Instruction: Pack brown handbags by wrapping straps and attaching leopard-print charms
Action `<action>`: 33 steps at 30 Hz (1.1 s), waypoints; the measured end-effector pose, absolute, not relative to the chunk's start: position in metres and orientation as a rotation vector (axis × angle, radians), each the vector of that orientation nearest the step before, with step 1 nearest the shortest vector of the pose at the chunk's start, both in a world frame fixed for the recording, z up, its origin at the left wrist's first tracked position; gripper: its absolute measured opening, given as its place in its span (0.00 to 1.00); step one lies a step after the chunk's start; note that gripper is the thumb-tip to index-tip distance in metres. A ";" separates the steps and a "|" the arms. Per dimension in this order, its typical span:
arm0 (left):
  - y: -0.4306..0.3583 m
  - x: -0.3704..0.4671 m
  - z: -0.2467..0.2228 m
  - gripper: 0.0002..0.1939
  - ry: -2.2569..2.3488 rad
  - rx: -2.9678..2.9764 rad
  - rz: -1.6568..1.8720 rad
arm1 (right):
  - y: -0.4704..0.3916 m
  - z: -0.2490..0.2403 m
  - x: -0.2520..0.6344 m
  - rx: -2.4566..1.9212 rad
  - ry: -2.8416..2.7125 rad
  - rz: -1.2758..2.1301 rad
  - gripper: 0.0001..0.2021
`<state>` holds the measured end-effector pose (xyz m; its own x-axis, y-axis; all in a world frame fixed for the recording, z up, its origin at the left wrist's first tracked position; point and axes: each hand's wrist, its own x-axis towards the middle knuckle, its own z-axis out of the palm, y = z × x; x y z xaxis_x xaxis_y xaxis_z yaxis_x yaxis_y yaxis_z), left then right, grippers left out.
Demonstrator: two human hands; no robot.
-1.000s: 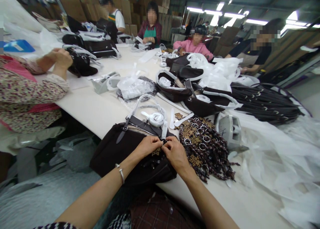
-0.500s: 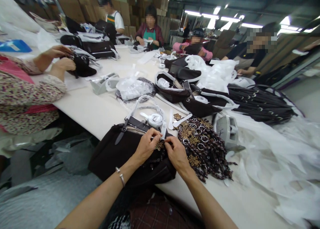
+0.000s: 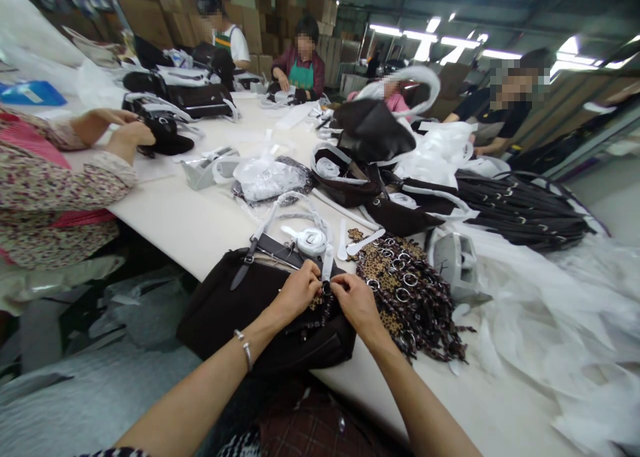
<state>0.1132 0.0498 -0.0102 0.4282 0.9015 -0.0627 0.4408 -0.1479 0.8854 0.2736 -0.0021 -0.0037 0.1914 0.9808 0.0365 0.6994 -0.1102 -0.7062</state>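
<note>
A dark brown handbag (image 3: 235,317) lies at the table's near edge, its handle (image 3: 287,200) wrapped in white and standing up. My left hand (image 3: 300,289) and my right hand (image 3: 354,300) meet at the handle's right base. Both are closed in a pinch on a dark beaded bag charm (image 3: 325,304) with a tan flower piece, hanging over the bag's front. The fingers partly hide where it meets the handle. A coil of white-wrapped strap (image 3: 310,240) rests on the bag's top. Right of my right hand lies a heap of similar charms (image 3: 410,297) with metal rings.
Behind the bag are a plastic-wrapped bundle (image 3: 273,177), a grey tape dispenser (image 3: 210,167) and more dark bags (image 3: 345,187). Another dispenser (image 3: 453,260) stands right, beside white wrapping sheets (image 3: 540,337). Co-workers sit around the table; one's floral sleeve (image 3: 65,177) is at left.
My hands have shifted slightly around the charm at the handle base, and more of it shows between them. Across the table, a dark bag with a white-wrapped handle has been raised.
</note>
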 end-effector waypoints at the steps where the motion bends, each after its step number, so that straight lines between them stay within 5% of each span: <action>1: 0.049 0.114 -0.009 0.07 1.184 1.803 0.626 | 0.000 -0.004 0.274 -1.880 -1.580 0.615 0.07; 28: 0.042 0.126 -0.047 0.11 1.162 2.432 0.576 | 0.024 -0.022 0.292 -1.811 -1.435 0.967 0.07; 33: 0.043 0.122 -0.043 0.11 1.198 2.421 0.578 | 0.021 -0.019 0.286 -1.847 -1.456 0.825 0.06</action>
